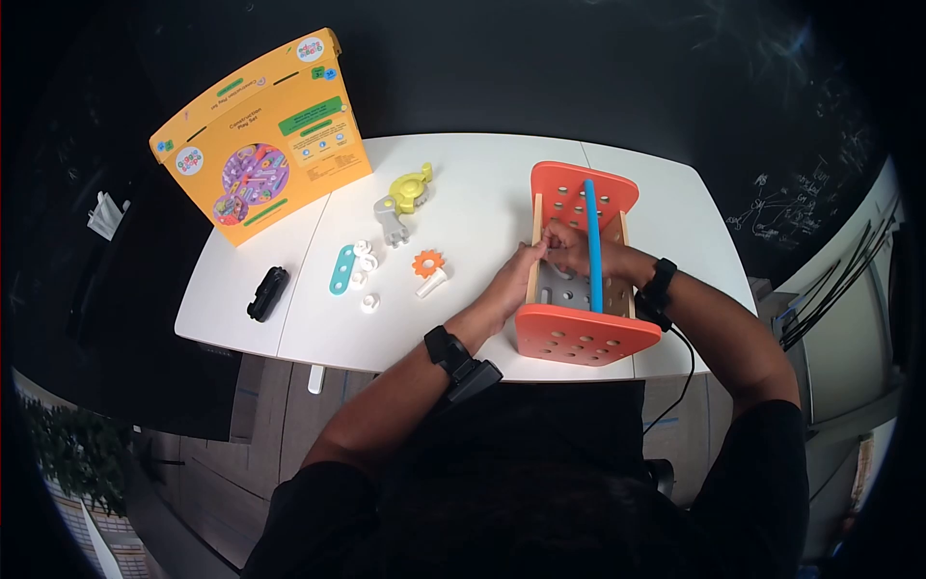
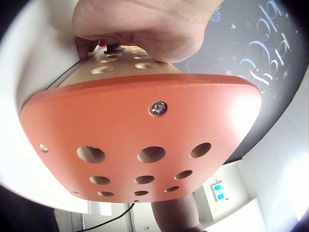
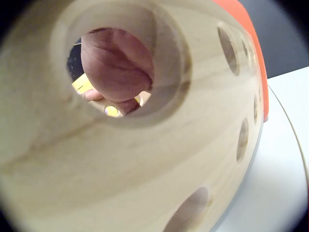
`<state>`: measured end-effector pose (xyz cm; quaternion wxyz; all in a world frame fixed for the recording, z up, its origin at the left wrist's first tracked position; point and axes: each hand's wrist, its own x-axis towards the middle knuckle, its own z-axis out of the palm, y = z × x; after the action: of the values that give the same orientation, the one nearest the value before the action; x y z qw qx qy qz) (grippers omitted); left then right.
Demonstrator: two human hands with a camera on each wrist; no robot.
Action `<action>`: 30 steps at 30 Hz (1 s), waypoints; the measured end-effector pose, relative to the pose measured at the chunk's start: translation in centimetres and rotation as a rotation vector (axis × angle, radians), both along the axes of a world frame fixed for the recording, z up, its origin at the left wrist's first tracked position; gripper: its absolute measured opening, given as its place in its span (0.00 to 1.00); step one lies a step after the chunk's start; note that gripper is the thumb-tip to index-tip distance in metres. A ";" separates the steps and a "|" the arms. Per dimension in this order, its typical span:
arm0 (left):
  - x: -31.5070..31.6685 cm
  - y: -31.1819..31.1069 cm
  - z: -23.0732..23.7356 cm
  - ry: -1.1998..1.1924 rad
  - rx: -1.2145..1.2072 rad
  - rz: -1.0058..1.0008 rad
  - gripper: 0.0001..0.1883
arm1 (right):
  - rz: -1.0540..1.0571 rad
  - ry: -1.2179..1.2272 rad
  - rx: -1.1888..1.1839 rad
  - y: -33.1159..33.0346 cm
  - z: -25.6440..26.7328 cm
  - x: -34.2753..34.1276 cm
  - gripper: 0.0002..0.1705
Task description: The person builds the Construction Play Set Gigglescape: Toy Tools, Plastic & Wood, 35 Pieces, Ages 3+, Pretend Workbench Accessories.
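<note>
A toy toolbox (image 1: 588, 338) with red-orange end panels, pale wooden sides and a blue handle (image 1: 593, 246) stands at the right of the table. My left hand (image 1: 508, 285) is at its left wooden side, fingers bent over the panel in the left wrist view. By them, a small dark piece (image 2: 114, 48) sits against the holed wood. Reaching in under the handle, my right hand (image 1: 571, 251) has its fingers bent near the left hand's thumb; what they hold is hidden. Through a side hole the right wrist view shows part of a hand (image 3: 116, 63).
Left of the toolbox lie an orange gear (image 1: 427, 262), a white bolt (image 1: 432, 283), several white pieces (image 1: 363, 249), a teal holed strip (image 1: 342, 270) and a yellow-and-grey toy (image 1: 409, 193). Farther left are a yellow box (image 1: 265, 145) and a black object (image 1: 268, 293). A cable (image 1: 687, 372) hangs at right.
</note>
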<state>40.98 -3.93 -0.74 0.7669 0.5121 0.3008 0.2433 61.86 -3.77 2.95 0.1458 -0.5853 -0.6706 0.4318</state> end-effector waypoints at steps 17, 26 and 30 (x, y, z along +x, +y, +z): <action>0.3 0.1 -0.4 -0.063 0.032 -0.017 0.31 | -0.004 0.017 -0.200 -0.3 1.9 0.0 0.28; 0.3 -0.2 0.2 -0.094 -0.009 -0.006 0.27 | 0.029 0.065 -0.160 0.6 0.7 0.5 0.32; 0.4 -0.1 -0.2 -0.089 0.042 0.016 0.26 | -0.002 0.081 -0.115 0.1 1.1 0.1 0.27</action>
<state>41.43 -4.01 -0.91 0.7666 0.5142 0.2655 0.2782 61.98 -3.70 4.05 0.1394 -0.5756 -0.6376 0.4926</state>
